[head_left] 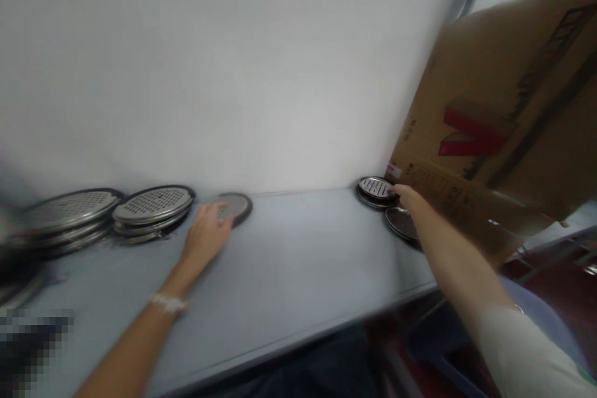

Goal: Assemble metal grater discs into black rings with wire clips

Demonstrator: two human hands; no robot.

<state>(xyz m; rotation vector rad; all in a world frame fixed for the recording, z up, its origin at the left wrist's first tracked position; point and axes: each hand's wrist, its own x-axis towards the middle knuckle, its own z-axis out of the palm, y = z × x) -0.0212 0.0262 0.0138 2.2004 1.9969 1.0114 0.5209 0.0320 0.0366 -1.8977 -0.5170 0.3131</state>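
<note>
My left hand point(208, 230) rests over the left side of a round perforated metal disc point(239, 206) on the grey table, fingers apart. Over at the far right, my right hand point(405, 194) reaches to the edge of a slotted round disc point(374, 186), which tops a small stack by the wall; its fingers are pinched at that rim. Another dark round disc point(402, 222) lies just below this hand, partly hidden by the forearm.
Stacks of perforated discs stand on the left, one point(153, 204) near the wall and a larger one point(69, 214) beyond it. A big cardboard box point(494, 106) leans at the right. The table point(298, 280) ends at a front edge, with a blue stool point(536, 308) beyond.
</note>
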